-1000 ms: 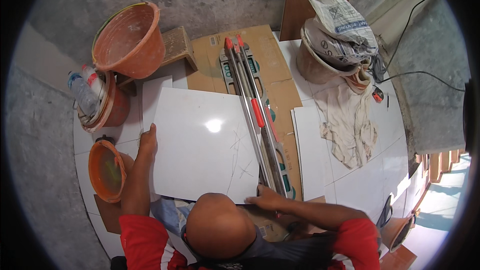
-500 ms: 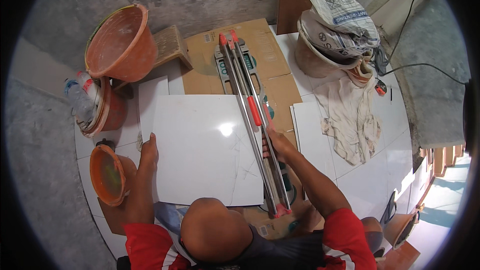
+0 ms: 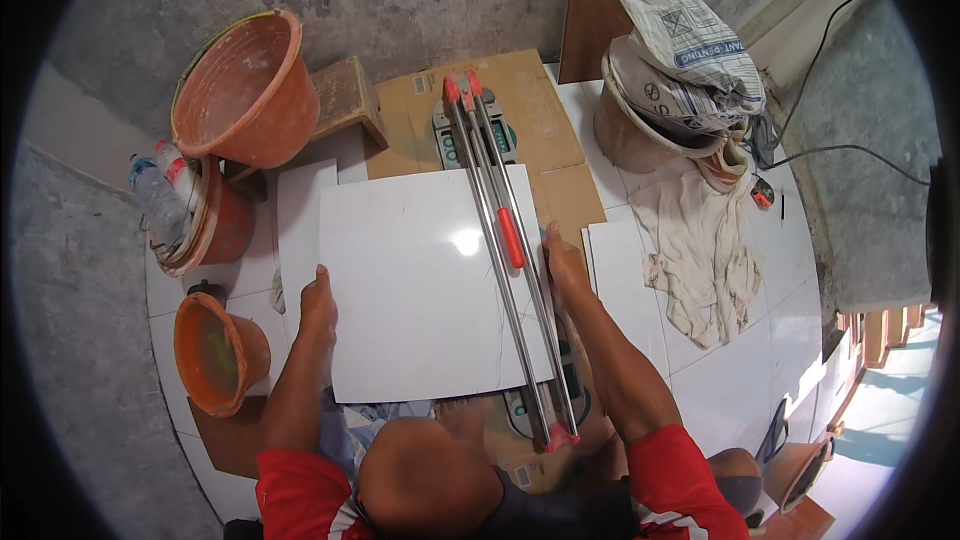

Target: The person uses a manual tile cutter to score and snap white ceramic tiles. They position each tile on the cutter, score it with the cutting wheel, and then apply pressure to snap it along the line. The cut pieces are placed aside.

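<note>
A large glossy white tile (image 3: pixel 420 270) lies flat on a manual tile cutter, with its right part under the cutter's two steel rails (image 3: pixel 488 230). Thin pencil-like lines show on the tile near the rails. My left hand (image 3: pixel 318 305) grips the tile's left edge, thumb up and fingers hidden below. At the right edge, just beyond the rails, my right hand (image 3: pixel 567 265) holds the tile, thumb pointing away and fingers mostly out of sight. The cutter's red handle (image 3: pixel 510 237) rests between the rails, above the tile.
Cardboard (image 3: pixel 555 130) lies under the cutter. Orange buckets (image 3: pixel 270 105) and a small water-filled bucket (image 3: pixel 255 350) stand left. More white tiles (image 3: pixel 625 280) lie right, beside a stained cloth (image 3: pixel 695 260). A bucket with sacks (image 3: pixel 620 125) stands back right, near a tape measure (image 3: pixel 763 193).
The tile has slid right and slightly away, farther under the rails. My left hand moved right with it, and my right hand shifted from among the rails to the tile's right edge.
</note>
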Demonstrator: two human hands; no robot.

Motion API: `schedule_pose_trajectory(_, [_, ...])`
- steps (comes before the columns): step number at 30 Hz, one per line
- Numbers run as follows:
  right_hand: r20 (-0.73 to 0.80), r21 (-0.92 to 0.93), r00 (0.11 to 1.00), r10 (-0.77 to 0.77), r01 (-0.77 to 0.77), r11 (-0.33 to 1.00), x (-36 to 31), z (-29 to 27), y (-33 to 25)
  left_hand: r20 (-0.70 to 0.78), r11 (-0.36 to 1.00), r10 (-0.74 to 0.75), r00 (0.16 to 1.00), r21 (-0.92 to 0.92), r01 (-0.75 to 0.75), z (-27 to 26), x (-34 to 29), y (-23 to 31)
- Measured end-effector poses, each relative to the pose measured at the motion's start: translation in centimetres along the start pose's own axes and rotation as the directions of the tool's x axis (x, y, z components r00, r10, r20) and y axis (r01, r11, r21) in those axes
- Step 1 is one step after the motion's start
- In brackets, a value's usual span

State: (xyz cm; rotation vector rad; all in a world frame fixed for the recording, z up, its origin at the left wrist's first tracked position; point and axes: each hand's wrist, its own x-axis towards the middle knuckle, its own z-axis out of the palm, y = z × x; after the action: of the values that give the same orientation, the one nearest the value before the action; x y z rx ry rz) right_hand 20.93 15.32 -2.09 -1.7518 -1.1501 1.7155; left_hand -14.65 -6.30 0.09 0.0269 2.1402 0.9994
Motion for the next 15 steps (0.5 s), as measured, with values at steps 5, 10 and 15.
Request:
schedule_pose_trajectory(5, [-0.081, -0.074, 0.992, -0.096, 0.09, 0.993, 2.4, 1.7, -3.3, 0.001, 0.991, 0.075, 0.997, -0.111, -0.074, 1.5, 3.0, -1.7])
schedule_pose_trajectory(10, [-0.067, -0.124, 0.978, -0.198, 0.189, 0.974, 6.8, 2.0, -4.0, -0.038, 0.987, 0.147, 0.988, -0.057, -0.149, 3.2, 3.1, -0.8])
schedule_pose_trajectory(15, [-0.051, -0.182, 0.987, -0.149, 0.137, 0.974, 8.4, 1.8, -4.3, 0.019, 0.965, 0.257, 0.966, -0.058, -0.255, 4.5, -0.3, 2.4])
